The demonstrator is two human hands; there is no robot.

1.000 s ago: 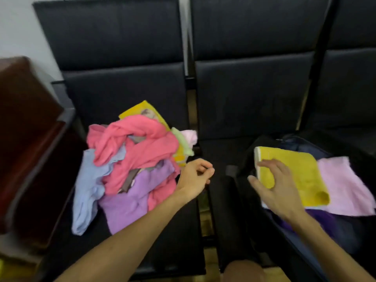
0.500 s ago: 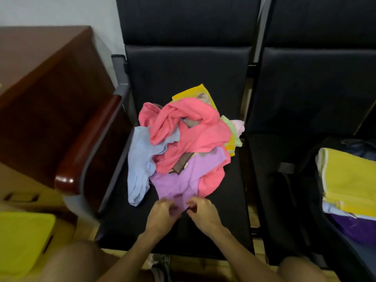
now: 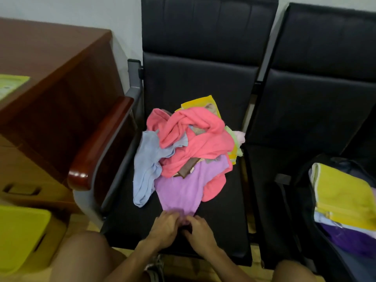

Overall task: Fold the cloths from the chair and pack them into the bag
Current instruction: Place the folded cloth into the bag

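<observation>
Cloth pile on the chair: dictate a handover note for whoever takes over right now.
Left hand and right hand: both pinch the near edge of the purple cloth, at the front of the pile on the chair.
Bag: open on the next seat to the right, a folded yellow cloth on top of others inside.
Done: some cloths packed.
Left: fold the purple cloth, then the rest of the pile, and pack them all.

Brown wooden desk (image 3: pixel 50 64) — green sheet (image 3: pixel 10 86) on top, yellow box (image 3: pixel 18 235) below
</observation>
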